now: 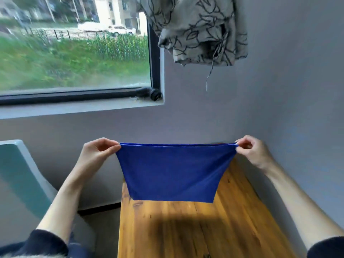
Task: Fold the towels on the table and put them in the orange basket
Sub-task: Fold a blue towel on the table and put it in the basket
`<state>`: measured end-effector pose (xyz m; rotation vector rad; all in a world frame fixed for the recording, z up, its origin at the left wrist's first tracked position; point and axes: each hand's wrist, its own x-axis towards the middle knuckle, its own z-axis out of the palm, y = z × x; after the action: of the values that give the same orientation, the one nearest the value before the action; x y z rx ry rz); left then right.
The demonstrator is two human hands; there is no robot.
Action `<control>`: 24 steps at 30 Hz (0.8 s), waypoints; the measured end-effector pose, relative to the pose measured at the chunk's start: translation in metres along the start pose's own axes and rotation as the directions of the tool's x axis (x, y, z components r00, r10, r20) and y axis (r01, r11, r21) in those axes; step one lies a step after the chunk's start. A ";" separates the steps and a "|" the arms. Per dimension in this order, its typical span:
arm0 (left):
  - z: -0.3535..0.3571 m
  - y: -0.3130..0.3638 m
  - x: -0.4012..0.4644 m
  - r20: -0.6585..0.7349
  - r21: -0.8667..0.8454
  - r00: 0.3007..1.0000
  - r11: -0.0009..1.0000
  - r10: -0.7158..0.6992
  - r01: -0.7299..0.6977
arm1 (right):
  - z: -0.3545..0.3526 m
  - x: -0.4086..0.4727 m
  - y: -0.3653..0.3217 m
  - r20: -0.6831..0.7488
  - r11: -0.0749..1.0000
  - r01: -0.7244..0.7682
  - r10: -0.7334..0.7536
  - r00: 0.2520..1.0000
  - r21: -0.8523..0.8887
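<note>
We pinch the doubled towel (173, 172) by its top corners, left hand (96, 151) and right hand (251, 151), above the bench (186, 229).

A blue towel (172, 170), doubled over, is being held stretched in the air above the wooden surface (186, 229). Its top left corner is being pinched in the left grip (96, 152) and its top right corner in the right grip (251, 151). A patterned curtain (197, 28) is hanging beside the window (74, 49).

Grey walls (279, 108), a window (74, 53), patterned curtain (201, 28), wooden table (186, 229).
</note>
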<state>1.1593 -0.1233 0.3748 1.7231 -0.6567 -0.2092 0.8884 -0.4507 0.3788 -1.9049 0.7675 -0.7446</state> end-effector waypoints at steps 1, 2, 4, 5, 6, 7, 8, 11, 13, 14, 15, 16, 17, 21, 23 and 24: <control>-0.002 0.006 0.002 -0.027 -0.022 1.000 1.000 0.011 -0.012 | -0.003 0.000 -0.008 -0.006 0.998 0.005 -0.004 1.000 0.070; -0.003 0.011 0.004 -0.052 -0.040 0.999 0.999 0.015 -0.017 | -0.007 0.000 -0.014 0.005 0.982 -0.013 0.012 1.000 0.188; -0.004 0.019 0.008 -0.094 -0.069 0.996 0.997 0.011 -0.018 | -0.012 -0.001 -0.024 0.076 0.865 -0.099 0.071 0.995 0.491; -0.004 0.022 0.010 -0.107 -0.077 0.994 0.997 0.009 -0.017 | -0.014 -0.001 -0.027 0.110 0.787 -0.133 0.083 0.990 0.603; -0.004 0.024 0.011 -0.115 -0.077 0.993 0.997 0.007 -0.016 | -0.017 0.000 -0.031 0.136 0.733 -0.152 0.082 0.987 0.663; -0.003 0.027 0.012 -0.121 -0.076 0.993 0.997 0.003 -0.013 | -0.019 0.001 -0.034 0.155 0.700 -0.159 0.070 0.985 0.696; -0.003 0.030 0.013 -0.127 -0.077 0.992 0.997 0.000 -0.009 | -0.021 0.002 -0.036 0.167 0.689 -0.156 0.052 0.985 0.707; -0.001 0.037 0.015 -0.150 -0.086 0.989 0.996 -0.007 -0.006 | -0.025 0.006 -0.040 0.187 0.705 -0.140 0.011 0.982 0.695; -0.001 0.041 0.016 -0.157 -0.091 0.987 0.996 -0.011 -0.003 | -0.024 0.009 -0.040 0.207 0.706 -0.148 0.003 0.978 0.692; -0.002 0.042 0.016 -0.158 -0.094 0.987 0.996 -0.014 -0.001 | -0.023 0.010 -0.039 0.208 0.708 -0.152 0.007 0.978 0.690; -0.004 0.042 0.016 -0.156 -0.095 0.988 0.995 -0.017 0.002 | -0.022 0.011 -0.037 0.201 0.710 -0.154 0.018 0.979 0.687; -0.005 0.042 0.016 -0.150 -0.092 0.988 0.996 -0.019 0.005 | -0.020 0.013 -0.036 0.188 0.713 -0.155 0.034 0.982 0.683; -0.006 0.042 0.016 -0.142 -0.085 0.990 0.996 -0.019 0.007 | -0.019 0.014 -0.035 0.171 0.717 -0.156 0.052 0.984 0.680; -0.007 0.041 0.016 -0.087 -0.036 0.996 0.999 -0.003 0.000 | -0.016 0.020 -0.031 0.130 0.741 -0.165 0.105 0.986 0.651; -0.007 0.042 0.016 -0.072 -0.003 0.997 1.000 0.016 -0.016 | -0.014 0.024 -0.031 0.123 0.752 -0.173 0.122 0.985 0.636; -0.007 0.043 0.016 -0.068 0.015 0.997 1.000 0.027 -0.026 | -0.014 0.027 -0.030 0.122 0.753 -0.173 0.124 0.985 0.635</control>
<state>1.1624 -0.1308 0.4209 1.7262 -0.6318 -0.1263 0.9009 -0.4665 0.4162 -1.2168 0.5126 -0.7158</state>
